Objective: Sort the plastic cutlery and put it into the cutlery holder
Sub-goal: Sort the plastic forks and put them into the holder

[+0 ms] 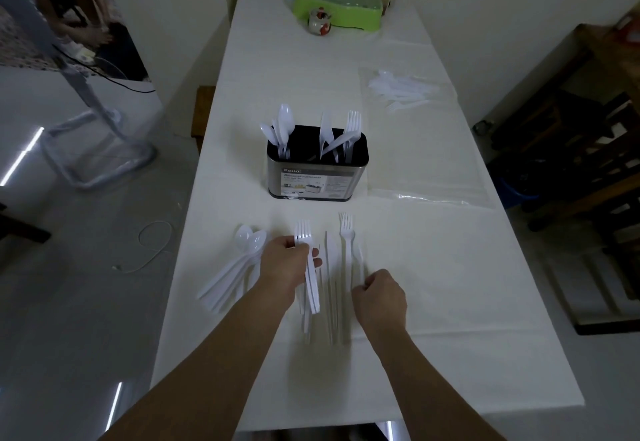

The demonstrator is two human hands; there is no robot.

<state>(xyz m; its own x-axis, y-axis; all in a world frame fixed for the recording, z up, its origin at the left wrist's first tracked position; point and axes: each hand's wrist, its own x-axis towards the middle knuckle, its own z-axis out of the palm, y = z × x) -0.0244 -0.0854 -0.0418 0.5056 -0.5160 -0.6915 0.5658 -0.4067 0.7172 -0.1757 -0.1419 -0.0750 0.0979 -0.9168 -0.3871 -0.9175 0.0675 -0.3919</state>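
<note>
A steel cutlery holder (317, 179) with a black inside stands mid-table, holding white spoons on its left, knives in the middle and forks on its right. In front of it lie white plastic spoons (239, 264), knives (330, 277) and a fork (346, 250). My left hand (285, 267) is shut on a bunch of forks (304, 238), tines pointing away from me. Just right of the knives, my right hand (379, 296) rests on the table with fingers curled, pinching a thin white piece whose kind I cannot make out.
A clear plastic bag (429, 149) with more white cutlery (401, 88) lies right of the holder. At the far end stand a green box (337, 7), a small jar (319, 21), bottles and a teal caddy. Dark wooden chairs (571, 149) flank the table's right edge.
</note>
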